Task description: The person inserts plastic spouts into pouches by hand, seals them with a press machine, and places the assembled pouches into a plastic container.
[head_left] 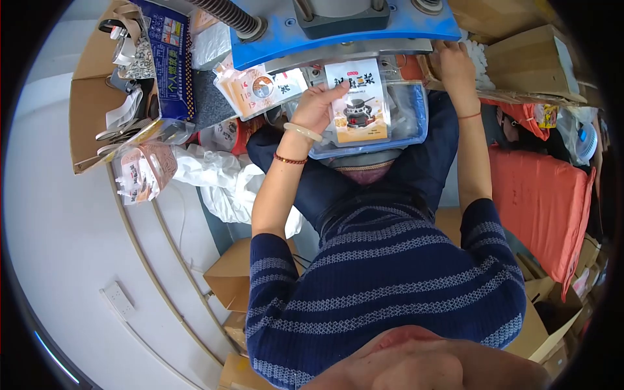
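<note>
My left hand (315,109) grips a flat printed packaging bag (359,123) by its left edge, thumb on top. The bag is white and orange, with a dark stone mill pictured on it. It lies over a blue-rimmed tray (421,123) on my lap, covering part of it. Clear plastic pieces show in the tray. My right hand (457,70) reaches to the right end of the blue press (416,26), beside a small cardboard box (429,68). Its fingertips are partly hidden there, so what they touch cannot be made out.
A pile of similar printed bags (257,91) lies left of the tray. Further left stands a cardboard box (97,88) with odds and ends. White foam pieces (478,62), an open carton (530,65) and a red padded panel (536,208) are at the right.
</note>
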A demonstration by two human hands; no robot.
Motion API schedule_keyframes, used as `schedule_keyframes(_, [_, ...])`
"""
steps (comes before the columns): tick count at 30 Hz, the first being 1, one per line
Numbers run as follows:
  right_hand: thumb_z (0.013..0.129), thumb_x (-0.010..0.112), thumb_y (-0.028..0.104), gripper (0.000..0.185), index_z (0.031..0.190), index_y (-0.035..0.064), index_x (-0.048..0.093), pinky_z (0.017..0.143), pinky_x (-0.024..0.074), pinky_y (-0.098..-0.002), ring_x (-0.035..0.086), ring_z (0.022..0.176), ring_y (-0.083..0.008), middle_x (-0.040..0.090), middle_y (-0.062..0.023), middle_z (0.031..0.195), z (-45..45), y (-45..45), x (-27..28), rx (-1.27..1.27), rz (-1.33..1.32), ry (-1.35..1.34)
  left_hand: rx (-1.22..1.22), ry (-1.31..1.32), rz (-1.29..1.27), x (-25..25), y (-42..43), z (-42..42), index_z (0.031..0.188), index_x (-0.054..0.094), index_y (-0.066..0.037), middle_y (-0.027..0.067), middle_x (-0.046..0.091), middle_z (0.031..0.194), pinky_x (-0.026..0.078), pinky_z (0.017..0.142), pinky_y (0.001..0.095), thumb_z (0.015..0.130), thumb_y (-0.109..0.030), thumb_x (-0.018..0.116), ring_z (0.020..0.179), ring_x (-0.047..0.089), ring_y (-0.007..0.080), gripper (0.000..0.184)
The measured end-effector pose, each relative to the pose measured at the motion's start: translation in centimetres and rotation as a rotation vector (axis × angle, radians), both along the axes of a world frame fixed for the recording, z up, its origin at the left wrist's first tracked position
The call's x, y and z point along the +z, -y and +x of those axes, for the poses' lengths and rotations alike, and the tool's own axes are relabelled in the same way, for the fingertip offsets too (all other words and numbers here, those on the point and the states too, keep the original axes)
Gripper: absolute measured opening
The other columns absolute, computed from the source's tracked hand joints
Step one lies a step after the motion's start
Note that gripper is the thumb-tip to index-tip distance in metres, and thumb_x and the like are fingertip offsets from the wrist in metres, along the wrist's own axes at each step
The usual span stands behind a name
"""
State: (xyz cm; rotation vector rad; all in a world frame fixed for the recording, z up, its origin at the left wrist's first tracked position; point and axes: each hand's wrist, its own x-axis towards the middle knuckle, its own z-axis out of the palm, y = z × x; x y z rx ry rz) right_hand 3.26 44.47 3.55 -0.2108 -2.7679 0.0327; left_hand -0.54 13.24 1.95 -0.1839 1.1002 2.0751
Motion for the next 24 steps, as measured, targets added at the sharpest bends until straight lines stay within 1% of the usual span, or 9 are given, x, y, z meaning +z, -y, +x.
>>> schedule_keyframes(3, [0.088, 0.063, 0.021, 0.024, 0.109, 0.0083, 0.065, 0.073, 0.0517, -0.0457, 0.065, 0.088, -0.0374, 0.066, -0.0169, 0.102, 0.1, -1.3, -0.8, 0.044, -0.087, -0.001, 0.119, -0.403, -0.427, -0.1, 2.4, 0.4, 0.113, 0.066, 0.005, 0.0083, 0.072, 0.099, 0.054, 0.082, 0.0278, 0.089, -0.014, 0.073, 0.09, 0.068, 0.0142, 0.031])
schedule_keyframes(6, [0.09, 0.063, 0.022, 0.025, 0.11, 0.0081, 0.065, 0.074, 0.0514, -0.0451, 0.066, 0.087, -0.0362, 0.066, -0.0168, 0.105, 1.4, -0.6, 1.0, -0.013, -0.248, -0.015, 0.382, -1.332, -1.102, 0.1, 6.0, -0.3, 0.122, 0.059, 0.006, 0.0231, 0.063, 0.123, 0.048, 0.098, 0.0383, 0.085, -0.017, 0.076, 0.113, 0.063, 0.0308, 0.047])
schedule_keyframes(10, [0.091, 0.064, 0.018, 0.024, 0.113, 0.0083, 0.065, 0.075, 0.0523, -0.038, 0.067, 0.084, -0.0285, 0.065, -0.0152, 0.103, 2.6, -1.1, 1.4, 0.022, -0.39, -0.195, 0.098, -1.772, -1.388, -3.1, 10.9, -0.8, 0.118, 0.062, 0.004, 0.0219, 0.063, 0.122, 0.047, 0.1, 0.0422, 0.076, 0.003, 0.065, 0.115, 0.06, 0.0388, 0.042])
schedule_keyframes(11, [0.091, 0.064, 0.018, 0.024, 0.113, 0.0083, 0.065, 0.075, 0.0523, -0.038, 0.067, 0.084, -0.0285, 0.065, -0.0152, 0.103, 3.3, -1.0, 1.9, 0.02, -0.388, -0.192, 0.165, -1.727, -1.269, -3.5, 11.7, -0.9, 0.112, 0.066, 0.004, 0.0182, 0.068, 0.113, 0.049, 0.097, 0.0423, 0.072, 0.009, 0.056, 0.108, 0.062, 0.0398, 0.042])
schedule_keyframes(15, [0.091, 0.067, 0.01, 0.023, 0.112, 0.0042, 0.064, 0.076, 0.05, -0.0269, 0.06, 0.085, -0.0115, 0.064, -0.0029, 0.104, 6.6, 3.7, 4.9, 0.093, -0.897, -0.098, 0.268, -1.233, -1.243, 0.6, 10.8, 1.7, 0.102, 0.072, 0.004, 0.0098, 0.074, 0.092, 0.053, 0.074, 0.0283, 0.079, 0.005, 0.064, 0.081, 0.07, 0.0181, 0.025])
schedule_keyframes(16, [0.093, 0.065, 0.01, 0.022, 0.114, 0.0031, 0.064, 0.08, 0.0495, -0.0258, 0.058, 0.09, -0.0093, 0.065, -0.0016, 0.109, 6.8, 5.5, 4.0, 0.312, -1.286, -0.113, 0.259, -0.985, -1.051, 2.8, 9.9, 2.5, 0.103, 0.072, 0.003, 0.0059, 0.073, 0.09, 0.051, 0.072, 0.0255, 0.08, 0.003, 0.068, 0.078, 0.066, 0.013, 0.023])
schedule_keyframes(18, [0.093, 0.065, 0.007, 0.023, 0.115, 0.0023, 0.064, 0.084, 0.0477, -0.025, 0.058, 0.092, -0.0101, 0.065, -0.0042, 0.109, 7.7, 9.5, 5.1, 0.292, -1.138, 0.132, 0.245, -0.791, -0.811, 4.0, 8.7, 3.4, 0.103, 0.073, 0.003, -0.0001, 0.07, 0.084, 0.046, 0.066, 0.0196, 0.083, -0.002, 0.072, 0.073, 0.057, 0.0044, 0.021])
schedule_keyframes(19, [0.091, 0.065, 0.005, 0.024, 0.115, 0.0021, 0.065, 0.085, 0.0465, -0.0257, 0.057, 0.093, -0.0117, 0.063, -0.004, 0.109, 7.3, 11.3, 4.8, 0.329, -1.388, 0.132, 0.239, -0.837, -0.77, 4.2, 8.3, 3.8, 0.103, 0.072, 0.004, -0.0023, 0.067, 0.081, 0.043, 0.062, 0.0167, 0.085, -0.006, 0.073, 0.071, 0.051, 0.0009, 0.02])
schedule_keyframes(24, [0.091, 0.065, 0.004, 0.03, 0.121, 0.0012, 0.061, 0.082, 0.0478, -0.025, 0.058, 0.094, -0.0126, 0.06, -0.0034, 0.11, 5.5, 12.7, 9.7, 0.697, -1.17, 0.05, 0.139, -0.742, -0.69, 6.3, 6.4, 5.2, 0.099, 0.074, 0.003, -0.0015, 0.068, 0.079, 0.04, 0.06, 0.0167, 0.082, -0.006, 0.078, 0.068, 0.05, 0.0014, 0.019])
